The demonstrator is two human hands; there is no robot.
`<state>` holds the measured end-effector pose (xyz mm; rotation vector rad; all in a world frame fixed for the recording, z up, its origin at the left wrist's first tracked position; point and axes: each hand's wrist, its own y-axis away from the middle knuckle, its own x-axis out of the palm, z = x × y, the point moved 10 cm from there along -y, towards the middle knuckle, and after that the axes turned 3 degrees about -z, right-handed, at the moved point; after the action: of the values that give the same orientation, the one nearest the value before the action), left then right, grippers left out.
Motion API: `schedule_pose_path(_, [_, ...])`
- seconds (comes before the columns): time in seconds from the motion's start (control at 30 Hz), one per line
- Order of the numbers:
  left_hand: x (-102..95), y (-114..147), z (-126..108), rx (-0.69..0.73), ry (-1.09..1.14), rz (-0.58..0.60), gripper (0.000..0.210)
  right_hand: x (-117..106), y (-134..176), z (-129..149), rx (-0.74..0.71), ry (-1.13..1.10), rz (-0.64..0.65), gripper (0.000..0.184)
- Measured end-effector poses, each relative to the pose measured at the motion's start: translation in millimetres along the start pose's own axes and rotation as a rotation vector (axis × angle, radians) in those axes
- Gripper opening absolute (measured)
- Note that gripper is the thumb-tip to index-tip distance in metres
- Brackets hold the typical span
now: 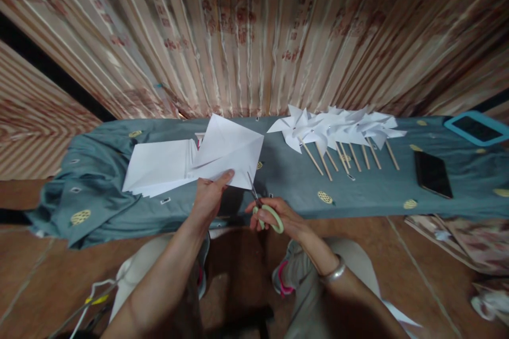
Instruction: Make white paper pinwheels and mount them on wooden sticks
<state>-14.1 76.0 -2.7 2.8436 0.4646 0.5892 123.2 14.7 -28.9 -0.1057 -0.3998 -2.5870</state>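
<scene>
My left hand [212,190] pinches a square white sheet of paper [226,143] by its near edge, thumb on top. Creases and cut lines run from the sheet's corners toward its middle. In my right hand [278,214] is a pair of scissors [267,217] with pale green handles, fingers through the loops. The blades point up and away from me, with their tips at the sheet's near right corner. Whether they are biting into the paper I cannot tell. A stack of white paper squares [159,164] lies left of the held sheet, partly behind it.
Several white paper pinwheels [334,127] on wooden sticks lie overlapping on the cloth-covered table [294,190]. Farther right are a black phone [432,174] and a blue-framed tablet [477,128]. A patterned curtain [238,37] hangs behind. A white cable [93,291] runs at lower left.
</scene>
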Motion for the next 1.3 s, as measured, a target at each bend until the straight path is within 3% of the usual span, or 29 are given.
schedule_pose_path(0.17, [0.6, 0.5, 1.2, -0.005, -0.020, 0.011, 0.026, -0.1, -1.1, 0.1, -0.027, 0.032, 0.002, 0.060])
schedule_pose_path(0.4, [0.3, -1.5, 2.6, 0.004, 0.018, 0.014, 0.048, -0.4, -2.1, 1.0, -0.012, 0.010, -0.008, 0.051])
schedule_pose_path(0.67, [-1.3, -2.0, 3.2, -0.004, -0.002, 0.010, 0.029, -0.5, -2.0, -0.4, 0.011, -0.023, -0.017, 0.046])
schedule_pose_path(1.3, [0.9, 0.7, 6.1, -0.039, 0.013, 0.041, 0.028, -4.3, -6.2, -11.0, 0.058, -0.088, -0.081, 0.042])
